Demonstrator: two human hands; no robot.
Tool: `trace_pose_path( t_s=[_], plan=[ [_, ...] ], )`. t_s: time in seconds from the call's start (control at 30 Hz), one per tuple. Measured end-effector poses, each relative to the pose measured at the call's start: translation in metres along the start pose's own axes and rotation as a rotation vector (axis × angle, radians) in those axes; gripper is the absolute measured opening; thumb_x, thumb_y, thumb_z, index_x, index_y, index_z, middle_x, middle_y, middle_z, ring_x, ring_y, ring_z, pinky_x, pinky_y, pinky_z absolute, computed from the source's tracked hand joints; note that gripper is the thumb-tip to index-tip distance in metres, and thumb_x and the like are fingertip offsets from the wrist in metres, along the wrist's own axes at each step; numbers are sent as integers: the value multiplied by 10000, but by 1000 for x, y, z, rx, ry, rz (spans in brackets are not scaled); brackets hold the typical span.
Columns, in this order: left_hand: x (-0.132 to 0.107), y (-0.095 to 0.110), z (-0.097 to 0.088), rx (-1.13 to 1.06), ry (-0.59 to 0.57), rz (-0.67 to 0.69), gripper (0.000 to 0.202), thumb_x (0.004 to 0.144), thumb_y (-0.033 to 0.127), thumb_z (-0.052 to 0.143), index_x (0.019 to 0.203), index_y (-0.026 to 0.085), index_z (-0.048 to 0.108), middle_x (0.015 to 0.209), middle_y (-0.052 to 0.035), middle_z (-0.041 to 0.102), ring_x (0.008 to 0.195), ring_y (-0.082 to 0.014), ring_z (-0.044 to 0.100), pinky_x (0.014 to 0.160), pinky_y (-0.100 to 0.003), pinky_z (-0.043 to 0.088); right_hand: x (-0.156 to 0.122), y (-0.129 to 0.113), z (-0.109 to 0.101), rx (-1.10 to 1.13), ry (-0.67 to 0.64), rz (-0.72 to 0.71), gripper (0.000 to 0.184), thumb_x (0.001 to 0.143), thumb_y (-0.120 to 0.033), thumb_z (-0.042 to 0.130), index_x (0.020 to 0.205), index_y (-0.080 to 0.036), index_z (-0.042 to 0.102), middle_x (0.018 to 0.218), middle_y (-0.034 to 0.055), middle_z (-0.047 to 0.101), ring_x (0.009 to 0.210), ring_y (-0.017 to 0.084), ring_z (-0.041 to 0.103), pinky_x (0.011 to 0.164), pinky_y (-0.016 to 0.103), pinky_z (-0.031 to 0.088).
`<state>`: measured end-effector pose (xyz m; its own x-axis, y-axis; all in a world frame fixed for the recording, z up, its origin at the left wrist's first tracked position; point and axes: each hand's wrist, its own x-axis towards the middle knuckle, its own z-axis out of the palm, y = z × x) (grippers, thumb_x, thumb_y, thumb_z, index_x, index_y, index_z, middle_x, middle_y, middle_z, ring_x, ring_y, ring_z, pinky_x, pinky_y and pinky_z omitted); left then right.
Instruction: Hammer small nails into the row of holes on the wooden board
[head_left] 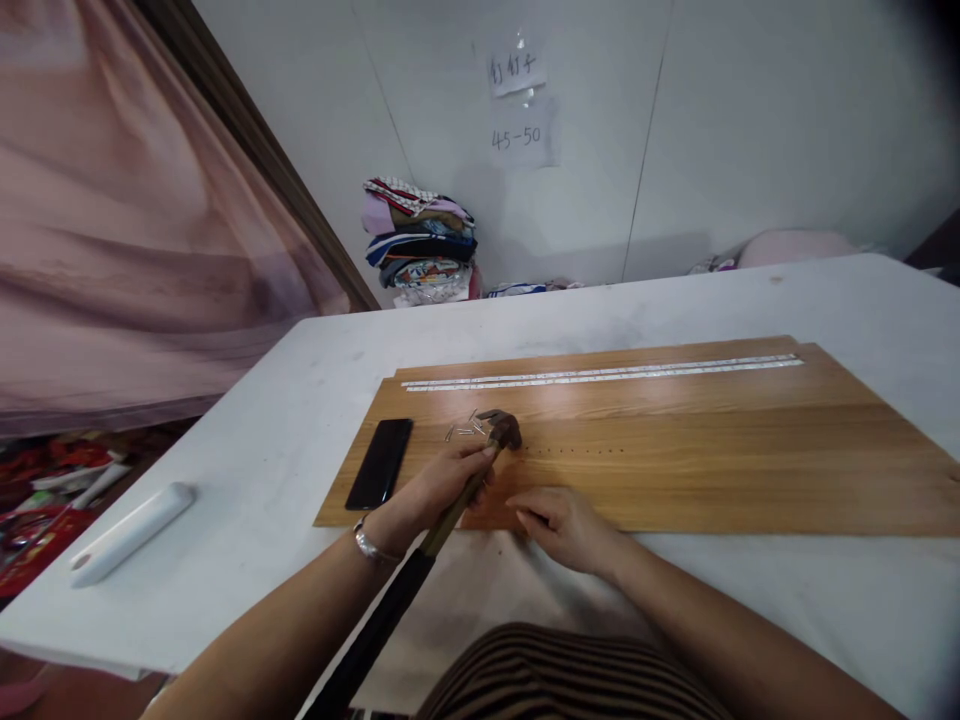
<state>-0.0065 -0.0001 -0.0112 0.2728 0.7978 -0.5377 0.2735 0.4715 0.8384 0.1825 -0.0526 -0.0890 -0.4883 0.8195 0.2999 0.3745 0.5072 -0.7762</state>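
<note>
While hammer [409, 585] lies gripped in left hand [448, 482], right hand [566, 530] sits near.

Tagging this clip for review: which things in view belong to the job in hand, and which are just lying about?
Likely part of the job:
claw hammer, in the left hand
loose nails by its head
wood-grain board with a row of dark dots
perhaps the two long strips on it

Seemingly just lying about:
black smartphone
white handle-shaped object
stack of folded fabrics
</note>
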Motion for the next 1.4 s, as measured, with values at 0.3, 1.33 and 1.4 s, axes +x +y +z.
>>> trace_pose_path(
  t_s=[0.3,1.33,1.4],
  plan=[
    [-7,10,-1,-9,0,48,279,789,423,591,863,156,557,632,12,580,436,-72,510,418,-194,399,0,-1,0,10,3,-1,290,886,-147,463,1060,-196,690,884,55,739,752,161,666,691,271,501],
    [-6,9,5,31,-5,29,244,778,397,588,776,157,540,652,10,582,440,-69,511,421,-185,397,-1,1,-1,1,1,-6,278,883,-152,478,1066,-190,684,928,65,741,795,172,679,706,279,511],
    [-9,13,5,38,-5,45,243,787,394,573,751,157,532,641,11,576,435,-67,504,423,-187,397,-1,0,-1,-3,9,-10,278,881,-151,480,1060,-187,689,917,65,744,791,173,682,696,273,511]
  ],
)
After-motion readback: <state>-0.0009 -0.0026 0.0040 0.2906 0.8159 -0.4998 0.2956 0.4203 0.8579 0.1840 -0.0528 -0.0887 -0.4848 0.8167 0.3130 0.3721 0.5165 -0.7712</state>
